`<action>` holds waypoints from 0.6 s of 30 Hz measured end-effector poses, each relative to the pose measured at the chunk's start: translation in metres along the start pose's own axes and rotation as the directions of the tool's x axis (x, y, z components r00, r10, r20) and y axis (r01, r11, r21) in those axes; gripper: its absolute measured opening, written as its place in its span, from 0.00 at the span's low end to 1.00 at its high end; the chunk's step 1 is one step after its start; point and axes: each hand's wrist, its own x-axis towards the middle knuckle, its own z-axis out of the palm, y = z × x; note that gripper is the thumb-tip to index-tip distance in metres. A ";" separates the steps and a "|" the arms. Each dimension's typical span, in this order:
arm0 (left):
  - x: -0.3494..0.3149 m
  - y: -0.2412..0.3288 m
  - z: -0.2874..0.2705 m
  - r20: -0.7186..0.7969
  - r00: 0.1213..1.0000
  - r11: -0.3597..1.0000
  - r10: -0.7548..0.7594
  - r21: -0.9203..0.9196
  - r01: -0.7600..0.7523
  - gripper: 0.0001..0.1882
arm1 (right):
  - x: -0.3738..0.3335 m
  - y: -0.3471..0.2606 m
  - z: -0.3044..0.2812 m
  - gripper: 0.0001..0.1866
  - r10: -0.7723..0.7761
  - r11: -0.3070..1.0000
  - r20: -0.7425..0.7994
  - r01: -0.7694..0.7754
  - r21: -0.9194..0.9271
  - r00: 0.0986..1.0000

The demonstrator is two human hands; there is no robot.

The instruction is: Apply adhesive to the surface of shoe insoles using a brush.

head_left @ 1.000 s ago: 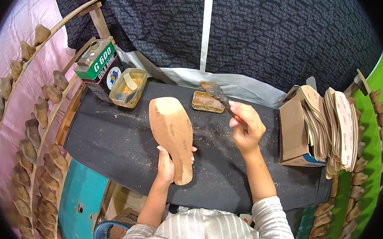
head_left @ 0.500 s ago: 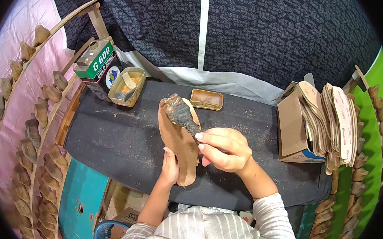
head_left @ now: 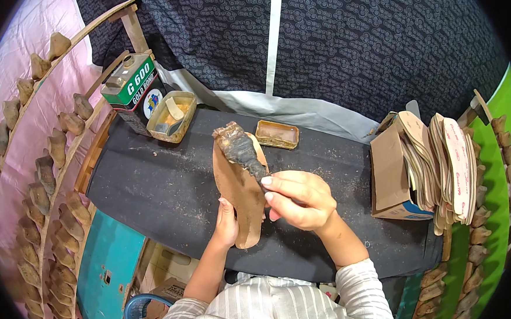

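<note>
A brown insole-shaped sole (head_left: 234, 188) is held up over the table in my left hand (head_left: 226, 225), the thumb lying along its left edge and the other fingers behind it. My right hand (head_left: 303, 200) pinches the thin end of a worn, dark glue brush (head_left: 243, 153). The brush is wide and crusted at its far end, which lies across the toe part of the sole and hides some of it. A pale patch of the sole shows beside the brush at its upper right.
An open shallow tin (head_left: 277, 134) stands behind the sole. To the left are a tub with scrapers (head_left: 173, 117) and a green-and-black can (head_left: 132, 90). On the right, a cardboard box (head_left: 392, 171) holds stacked soles (head_left: 451, 165). Racks of wooden shoe lasts (head_left: 45, 173) flank the black-covered table (head_left: 165, 201).
The brush has shifted very slightly up and left over the toe part of the sole. Both hands keep their holds, and the view has moved a little.
</note>
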 end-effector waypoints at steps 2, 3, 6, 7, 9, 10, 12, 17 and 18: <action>-0.001 0.001 -0.003 0.008 1.000 1.000 -0.012 -0.004 0.012 0.43 | -0.002 0.002 -0.001 0.13 0.018 0.999 -0.017 -0.018 -0.028 1.000; -0.001 0.000 -0.005 0.002 0.999 0.999 -0.039 -0.026 0.039 0.43 | -0.004 0.002 -0.003 0.13 0.016 1.000 -0.018 -0.016 -0.023 1.000; 0.000 -0.001 -0.009 0.007 0.996 0.994 -0.092 -0.060 0.093 0.44 | -0.009 0.004 -0.011 0.15 0.072 0.993 -0.010 -0.073 -0.090 0.997; 0.000 -0.002 -0.010 0.011 0.993 0.990 -0.119 -0.070 0.119 0.44 | -0.009 0.004 -0.011 0.15 0.072 0.993 -0.010 -0.073 -0.091 0.997; 0.000 -0.005 -0.011 0.016 0.993 0.990 -0.119 -0.079 0.120 0.44 | -0.009 0.002 -0.012 0.15 0.109 0.990 -0.071 -0.115 -0.085 0.991; 0.000 -0.005 -0.011 0.019 0.993 0.989 -0.119 -0.087 0.121 0.44 | -0.007 -0.001 -0.012 0.15 0.112 0.990 -0.079 -0.117 -0.074 0.991; 0.000 -0.003 -0.008 0.008 0.997 0.995 -0.082 -0.053 0.083 0.44 | -0.004 -0.002 -0.007 0.15 0.077 0.996 -0.074 -0.080 -0.039 0.994; -0.001 0.002 0.000 -0.050 0.999 1.000 0.002 -0.016 -0.003 0.44 | -0.006 -0.002 -0.006 0.12 -0.018 0.999 0.033 0.019 -0.043 0.999; -0.002 0.000 -0.006 -0.031 0.999 0.997 -0.040 -0.069 0.038 0.43 | -0.008 -0.002 -0.007 0.12 -0.018 0.999 0.032 0.020 -0.042 0.999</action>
